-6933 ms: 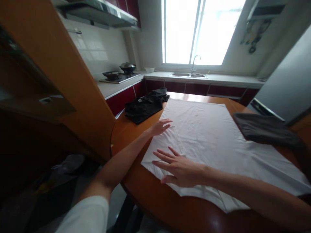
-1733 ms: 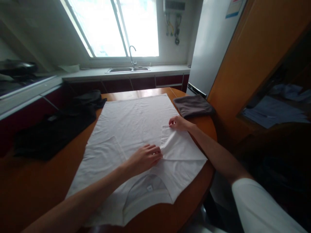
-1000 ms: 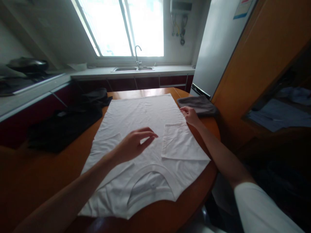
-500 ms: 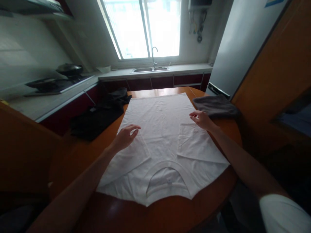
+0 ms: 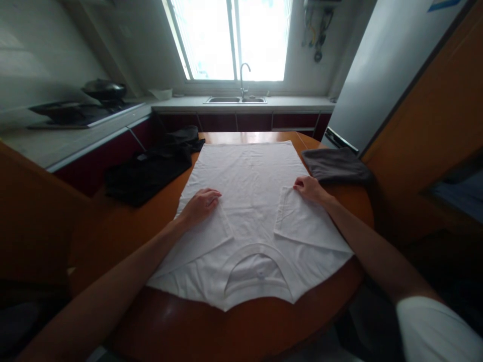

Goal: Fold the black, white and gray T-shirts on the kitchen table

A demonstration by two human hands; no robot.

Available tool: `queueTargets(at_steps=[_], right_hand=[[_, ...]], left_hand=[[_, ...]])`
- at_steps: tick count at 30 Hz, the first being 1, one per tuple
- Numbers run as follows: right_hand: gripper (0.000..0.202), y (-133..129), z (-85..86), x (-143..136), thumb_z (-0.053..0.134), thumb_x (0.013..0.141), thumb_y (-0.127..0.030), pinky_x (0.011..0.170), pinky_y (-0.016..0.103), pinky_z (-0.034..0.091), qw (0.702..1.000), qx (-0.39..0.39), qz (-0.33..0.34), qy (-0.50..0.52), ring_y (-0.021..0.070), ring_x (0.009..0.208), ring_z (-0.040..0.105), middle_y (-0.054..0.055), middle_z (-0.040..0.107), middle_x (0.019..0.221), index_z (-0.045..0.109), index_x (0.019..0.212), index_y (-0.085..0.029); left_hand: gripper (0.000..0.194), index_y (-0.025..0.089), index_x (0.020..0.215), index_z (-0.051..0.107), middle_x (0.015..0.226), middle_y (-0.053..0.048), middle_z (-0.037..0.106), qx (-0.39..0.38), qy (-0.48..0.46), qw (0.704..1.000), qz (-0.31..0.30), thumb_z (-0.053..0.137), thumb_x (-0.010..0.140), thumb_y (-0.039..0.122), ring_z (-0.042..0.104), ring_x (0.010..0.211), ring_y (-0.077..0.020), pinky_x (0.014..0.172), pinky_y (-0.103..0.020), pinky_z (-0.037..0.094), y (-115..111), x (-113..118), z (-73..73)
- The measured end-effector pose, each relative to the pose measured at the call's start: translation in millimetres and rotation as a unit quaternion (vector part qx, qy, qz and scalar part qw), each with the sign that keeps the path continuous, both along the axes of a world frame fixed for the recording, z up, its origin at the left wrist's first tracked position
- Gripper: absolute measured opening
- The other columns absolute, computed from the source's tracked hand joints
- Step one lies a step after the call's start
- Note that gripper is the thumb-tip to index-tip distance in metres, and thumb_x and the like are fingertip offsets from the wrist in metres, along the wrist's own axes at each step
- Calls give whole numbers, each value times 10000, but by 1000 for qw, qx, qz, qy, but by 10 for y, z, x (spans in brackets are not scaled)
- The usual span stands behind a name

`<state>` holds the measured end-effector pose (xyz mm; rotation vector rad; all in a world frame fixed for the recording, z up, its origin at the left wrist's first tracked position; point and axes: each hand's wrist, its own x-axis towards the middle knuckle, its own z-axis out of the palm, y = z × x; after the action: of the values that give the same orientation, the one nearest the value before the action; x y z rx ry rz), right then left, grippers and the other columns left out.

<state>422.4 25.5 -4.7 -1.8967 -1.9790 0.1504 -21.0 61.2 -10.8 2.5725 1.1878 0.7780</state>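
A white T-shirt (image 5: 256, 173) lies spread on the table, its neckline towards me and its hem at the far end. Both sleeves are folded inward over the body. My left hand (image 5: 202, 206) rests on the left sleeve, fingers drawn together at its upper corner. On the other side, my right hand (image 5: 308, 189) pinches the upper corner of the right sleeve, thumb against curled fingers. The cloth between the fingertips is mostly hidden.
The shirt lies on a round wooden table (image 5: 166, 322). Dark clothing (image 5: 151, 173) is heaped at the left edge, and a folded grey cloth (image 5: 335, 165) lies at the right. Beyond are a counter with a sink (image 5: 222, 100), a stove (image 5: 94, 115) with pans, and a fridge (image 5: 356, 75).
Both hands have come down onto the sleeves, and their fingers have closed at the sleeve corners. The camera view has shifted slightly. The shirt lies as before.
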Motion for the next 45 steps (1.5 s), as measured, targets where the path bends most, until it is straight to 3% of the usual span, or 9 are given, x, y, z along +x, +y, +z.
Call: queueTargets(at_steps=[7,14,18,21,26,30,34,40,45], right_hand=[[122,7,24,36,654,879,-245,778,268,470,999,9,2,34,191,844,671,81,765,939,751,890,-172],[327,-168,425,405,431,937,-226,908,342,520,967,206,-73,134,244,979,696,121,760,1035,735,1026,-147],[431,-450,215,255,360,972,-227,1116,371,419,989,139,-9,41,249,1274,588,154,669,1324,680,1244,-128],[564,-619,-66,96,335,1026,-391,1223,496,263,998,16,-13,-56,292,1508,312,178,398,1596,488,1483,-97],[704,-687,-207,102,225,1041,-558,1230,585,167,991,-83,-38,-97,289,1567,108,138,137,1692,289,1600,-134],[664,-691,-115,133,214,1053,-520,1229,573,188,993,-75,-34,-88,281,1561,151,135,195,1681,314,1591,-145],[646,-803,-22,100,243,1055,-503,1219,589,204,998,2,-29,-50,296,1555,174,147,211,1675,328,1587,-146],[583,-1114,-66,57,289,1056,-453,1211,579,231,1000,-22,15,-17,288,1531,261,153,313,1640,383,1569,-192],[609,-1312,-52,89,267,1058,-504,1219,557,231,999,46,17,7,269,1546,219,127,286,1655,348,1587,-213]], left_hand=[[291,198,1057,721,1118,-93,720,10,6,1000,-17,491,907,293,631,1089,-266,1021,-421,476,3,5,-2],[301,211,1045,737,1123,-93,715,18,3,1000,-7,500,906,334,616,1096,-284,1019,-437,473,22,4,-21],[309,220,1053,743,1135,-91,709,24,8,1000,-8,501,898,334,612,1087,-290,1013,-444,475,40,-4,-42],[314,223,1062,742,1137,-92,705,27,14,1000,-6,499,903,342,607,1086,-293,1015,-445,471,48,-10,-52],[339,204,1106,728,1161,-106,693,24,27,999,-16,485,923,354,593,1108,-301,1016,-447,465,40,-14,-48],[344,207,1121,723,1175,-110,682,24,31,999,-20,484,927,361,590,1115,-303,1014,-447,467,35,-17,-48],[351,207,1130,720,1176,-117,675,25,34,999,-17,484,926,368,585,1117,-314,1020,-475,465,55,-25,-63],[329,247,1115,718,1156,-106,675,22,25,999,-14,493,914,379,591,1105,-313,1024,-497,468,70,-12,-67],[326,243,1120,714,1158,-109,674,24,29,999,-17,488,921,369,589,1104,-312,1021,-488,464,66,-10,-73]])
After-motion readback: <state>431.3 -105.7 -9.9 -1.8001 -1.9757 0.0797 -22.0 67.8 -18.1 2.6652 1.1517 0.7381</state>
